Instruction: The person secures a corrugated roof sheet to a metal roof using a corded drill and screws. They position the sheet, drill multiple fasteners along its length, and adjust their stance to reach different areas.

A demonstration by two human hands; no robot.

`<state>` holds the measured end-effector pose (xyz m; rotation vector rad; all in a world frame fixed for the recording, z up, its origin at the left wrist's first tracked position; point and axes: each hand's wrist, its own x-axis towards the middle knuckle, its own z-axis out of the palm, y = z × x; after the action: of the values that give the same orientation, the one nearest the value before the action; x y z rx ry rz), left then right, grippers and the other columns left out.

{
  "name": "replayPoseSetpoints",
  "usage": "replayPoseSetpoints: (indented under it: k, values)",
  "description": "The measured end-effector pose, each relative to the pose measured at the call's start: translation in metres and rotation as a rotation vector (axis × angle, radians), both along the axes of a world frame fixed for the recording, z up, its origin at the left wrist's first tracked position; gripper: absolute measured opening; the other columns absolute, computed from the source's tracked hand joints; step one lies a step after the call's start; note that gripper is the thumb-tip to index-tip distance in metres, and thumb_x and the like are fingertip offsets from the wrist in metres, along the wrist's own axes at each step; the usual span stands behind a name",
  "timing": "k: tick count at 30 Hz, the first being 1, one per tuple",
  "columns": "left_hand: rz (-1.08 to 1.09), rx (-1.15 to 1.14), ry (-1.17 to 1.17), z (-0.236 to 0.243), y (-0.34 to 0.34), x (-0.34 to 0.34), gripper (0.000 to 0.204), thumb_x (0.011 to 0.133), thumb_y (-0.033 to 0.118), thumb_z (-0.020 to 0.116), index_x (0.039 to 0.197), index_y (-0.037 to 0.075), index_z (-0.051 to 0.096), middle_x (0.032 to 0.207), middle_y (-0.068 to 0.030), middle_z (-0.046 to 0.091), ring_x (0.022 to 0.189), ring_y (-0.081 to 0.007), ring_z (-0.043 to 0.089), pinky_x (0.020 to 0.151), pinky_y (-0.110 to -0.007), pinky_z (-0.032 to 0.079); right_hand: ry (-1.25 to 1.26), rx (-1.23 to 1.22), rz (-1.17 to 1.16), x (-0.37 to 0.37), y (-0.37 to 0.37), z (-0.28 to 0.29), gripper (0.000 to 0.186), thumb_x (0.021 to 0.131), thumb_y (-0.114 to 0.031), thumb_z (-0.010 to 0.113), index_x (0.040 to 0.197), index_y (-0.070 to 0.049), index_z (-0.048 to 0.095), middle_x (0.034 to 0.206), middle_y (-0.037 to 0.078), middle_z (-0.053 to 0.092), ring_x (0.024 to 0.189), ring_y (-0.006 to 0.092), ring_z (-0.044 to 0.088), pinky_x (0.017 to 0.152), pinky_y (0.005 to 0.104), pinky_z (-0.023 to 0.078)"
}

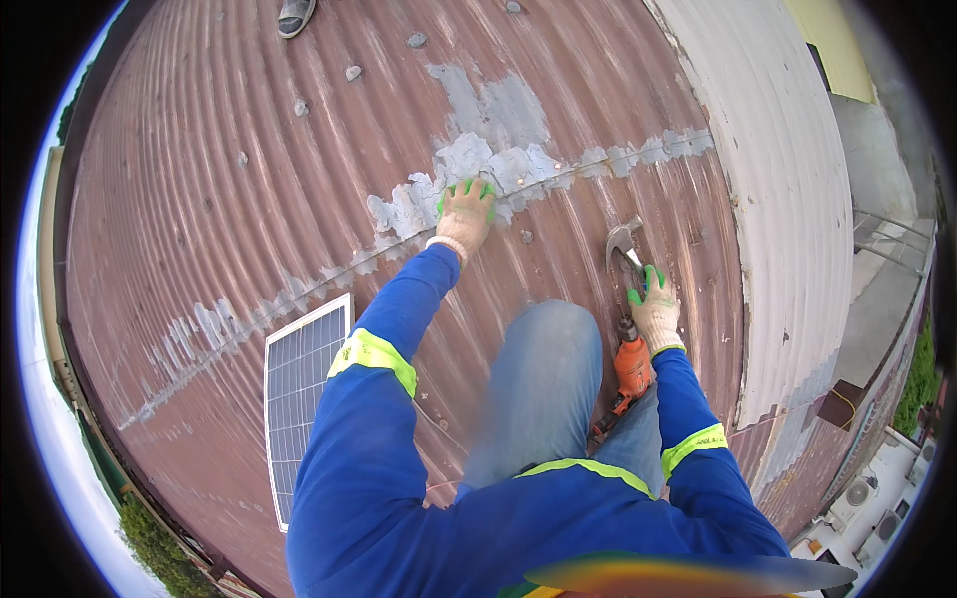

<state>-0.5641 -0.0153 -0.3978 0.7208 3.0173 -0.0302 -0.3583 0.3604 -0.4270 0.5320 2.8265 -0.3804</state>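
My left hand [467,211], in a white knit glove with green-coated fingertips, rests on cracked grey sealant [465,157] along a seam of the brown corrugated roof. Its fingers are a little apart, and I see nothing held in them. In a matching glove, my right hand [658,311] is closed round the handle of a claw hammer [622,242], whose metal head points away from me over the roof. Just below that hand an orange power drill [632,367] lies beside my right leg, its chuck close to the glove.
A small solar panel [304,389] lies left of my left arm. Several grey sealant blobs [417,40] dot the ribs ahead. Another person's shoe [295,17] shows at the top. Pale roof sheeting [778,179] borders the right side; outdoor air-conditioning units [857,492] are beyond the edge.
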Motion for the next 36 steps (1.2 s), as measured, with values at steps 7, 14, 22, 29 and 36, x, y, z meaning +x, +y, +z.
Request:
replayPoseSetpoints:
  k: [7,14,22,29,36]
  values:
    - [0.025,-0.166,-0.095,-0.017,0.010,-0.024,0.026,0.094,0.020,0.065,0.115,0.013,0.078,0.127,-0.0107,0.068,0.118,-0.0337,0.069,0.101,-0.051,0.052,0.164,-0.149,0.210,0.043,-0.058,0.000,0.066,0.090,-0.028,0.077,0.149,-0.011,0.055,0.152,0.018,0.056,0.144,0.0401,0.049,0.119,0.0537,0.043]
    - [0.166,-0.037,-0.263,-0.001,0.014,-0.054,0.027,0.094,0.023,0.066,0.113,0.011,0.082,0.124,-0.0164,0.077,0.118,-0.0383,0.074,0.095,-0.054,0.060,0.092,-0.237,0.249,0.066,-0.037,0.040,0.061,0.090,-0.030,0.077,0.146,-0.011,0.060,0.144,0.017,0.062,0.136,0.0388,0.057,0.114,0.0504,0.048]
    - [0.301,-0.078,-0.275,-0.019,0.027,-0.085,0.030,0.093,0.018,0.067,0.117,0.008,0.082,0.126,-0.0185,0.077,0.118,-0.0388,0.074,0.099,-0.049,0.060,-0.028,-0.116,-0.057,0.155,0.045,0.051,0.062,0.090,-0.034,0.075,0.148,-0.014,0.060,0.135,0.017,0.066,0.128,0.0398,0.061,0.107,0.0524,0.052]
    - [0.006,-0.340,-0.432,-0.010,0.039,-0.128,0.040,0.083,0.024,0.077,0.117,0.004,0.081,0.128,-0.0237,0.075,0.124,-0.0378,0.071,0.105,-0.047,0.057,-0.072,-0.168,-0.140,0.194,0.045,0.068,0.057,0.095,-0.033,0.069,0.147,-0.012,0.059,0.139,0.019,0.065,0.131,0.0406,0.060,0.110,0.0524,0.050]
    - [0.067,-0.236,-0.378,-0.025,0.030,-0.118,0.037,0.084,0.026,0.079,0.114,0.006,0.082,0.124,-0.0229,0.075,0.121,-0.0384,0.071,0.103,-0.047,0.057,-0.120,-0.266,-0.136,0.208,0.021,0.065,0.056,0.095,-0.034,0.067,0.146,-0.013,0.061,0.138,0.020,0.066,0.130,0.0391,0.062,0.112,0.0509,0.048]
